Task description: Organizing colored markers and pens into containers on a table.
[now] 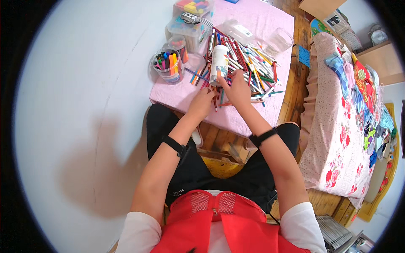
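Red mesh vest [219, 219] over white short-sleeved shirt [301, 225]. Black trousers [198, 168]. Black wristband [176, 146] on left forearm, second black band [262, 137] on right wrist. Bare hands.

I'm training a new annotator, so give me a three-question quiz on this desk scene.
1. True or false: the right hand holds the white cylindrical tube upright.
2. The left hand rests on: A) the pile of coloured pencils B) the clear cup of markers C) the empty clear jar
3. What colour is the table cloth?

Key: 1 true; 2 A; 3 pink.
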`<action>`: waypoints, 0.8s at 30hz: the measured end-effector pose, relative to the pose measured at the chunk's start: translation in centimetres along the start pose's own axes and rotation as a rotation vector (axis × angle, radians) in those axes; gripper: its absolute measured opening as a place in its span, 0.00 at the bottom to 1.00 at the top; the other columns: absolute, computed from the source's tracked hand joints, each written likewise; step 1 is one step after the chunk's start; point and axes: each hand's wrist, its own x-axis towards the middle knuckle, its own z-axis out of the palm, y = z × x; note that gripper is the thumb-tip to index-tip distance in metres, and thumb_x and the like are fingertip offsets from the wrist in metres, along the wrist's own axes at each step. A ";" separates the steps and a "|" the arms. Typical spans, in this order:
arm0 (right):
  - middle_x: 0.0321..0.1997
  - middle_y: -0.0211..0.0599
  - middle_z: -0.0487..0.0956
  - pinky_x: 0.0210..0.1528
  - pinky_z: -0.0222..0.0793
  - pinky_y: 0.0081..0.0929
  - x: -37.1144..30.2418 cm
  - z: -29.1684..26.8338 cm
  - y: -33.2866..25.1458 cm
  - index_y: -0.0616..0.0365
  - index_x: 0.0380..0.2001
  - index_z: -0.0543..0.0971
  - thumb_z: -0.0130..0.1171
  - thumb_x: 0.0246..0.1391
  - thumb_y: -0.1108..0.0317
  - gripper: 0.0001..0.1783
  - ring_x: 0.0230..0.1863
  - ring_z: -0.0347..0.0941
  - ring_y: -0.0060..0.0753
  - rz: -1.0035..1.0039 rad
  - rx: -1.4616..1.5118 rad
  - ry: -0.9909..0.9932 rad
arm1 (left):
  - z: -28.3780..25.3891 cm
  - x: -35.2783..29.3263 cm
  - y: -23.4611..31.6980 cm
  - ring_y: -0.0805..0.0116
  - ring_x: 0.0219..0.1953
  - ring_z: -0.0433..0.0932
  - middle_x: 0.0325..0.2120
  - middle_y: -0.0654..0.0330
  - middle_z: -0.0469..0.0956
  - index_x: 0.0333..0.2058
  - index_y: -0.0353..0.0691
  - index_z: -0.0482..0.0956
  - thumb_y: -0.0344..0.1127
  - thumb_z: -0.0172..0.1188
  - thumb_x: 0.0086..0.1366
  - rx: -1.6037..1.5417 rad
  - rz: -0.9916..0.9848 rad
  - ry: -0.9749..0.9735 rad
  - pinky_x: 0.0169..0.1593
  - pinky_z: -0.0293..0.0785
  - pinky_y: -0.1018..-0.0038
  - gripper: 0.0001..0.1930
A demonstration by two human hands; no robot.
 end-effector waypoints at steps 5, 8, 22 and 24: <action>0.34 0.62 0.81 0.36 0.78 0.43 4.1 2.7 -0.3 0.75 0.44 0.66 0.66 0.43 0.42 0.44 0.35 0.82 0.57 0.243 -0.010 -0.093 | -0.6 -1.0 -1.7 0.48 0.47 0.76 0.43 0.49 0.77 0.48 0.38 0.78 0.26 0.54 0.63 -0.100 0.052 0.106 0.53 0.72 0.62 0.15; 0.34 0.58 0.82 0.36 0.78 0.38 4.8 4.5 3.2 0.77 0.46 0.67 0.68 0.42 0.45 0.44 0.33 0.83 0.48 0.296 0.273 -0.061 | -1.1 -1.2 -3.8 0.55 0.46 0.78 0.43 0.50 0.79 0.50 0.37 0.77 0.32 0.53 0.68 -0.271 -0.016 0.153 0.51 0.73 0.66 0.14; 0.35 0.49 0.78 0.38 0.74 0.46 -5.3 1.7 -1.4 0.61 0.44 0.73 0.58 0.60 0.61 0.16 0.36 0.78 0.53 -0.225 -0.001 -0.181 | -7.7 -3.4 0.0 0.68 0.42 0.80 0.42 0.56 0.79 0.52 0.35 0.67 0.34 0.74 0.51 -0.935 -0.278 0.431 0.45 0.78 0.71 0.32; 0.33 0.49 0.78 0.36 0.74 0.48 -4.8 2.9 -0.1 0.62 0.39 0.73 0.58 0.58 0.60 0.15 0.34 0.78 0.54 -0.195 -0.108 -0.190 | -8.2 -4.5 0.1 0.67 0.42 0.80 0.42 0.54 0.79 0.51 0.33 0.67 0.35 0.75 0.50 -0.710 -0.315 0.539 0.45 0.78 0.71 0.33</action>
